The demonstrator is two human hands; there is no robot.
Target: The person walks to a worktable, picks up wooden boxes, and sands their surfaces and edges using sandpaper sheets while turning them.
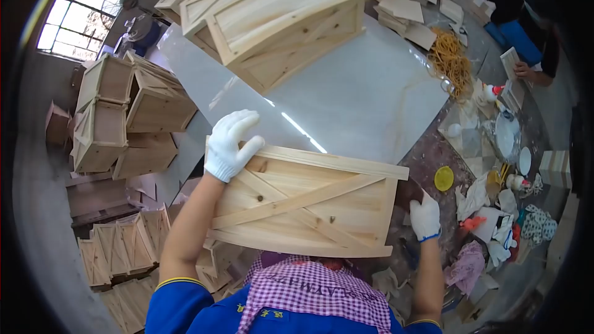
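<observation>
In front of me, a wooden crate (297, 201) with crossed slats on its side panel stands at the near edge of the grey work surface, close to my apron. My left hand (229, 145), in a white glove, rests at the crate's upper left corner. Its fingers stretch out past the rim, with the thumb apart. Beyond the crate's right end is my right hand (425, 216), also gloved. Its fingers point forward and look extended; I see nothing held in it. Whether it touches the crate's end I cannot tell.
More crates (278, 25) sit on the grey surface (365, 99) ahead; others are stacked at left (102, 117). At right lie rubber bands (450, 62), a yellow lid (443, 178), rags (467, 266) and glue bottles. A co-worker's hand (526, 73) holds a board at upper right.
</observation>
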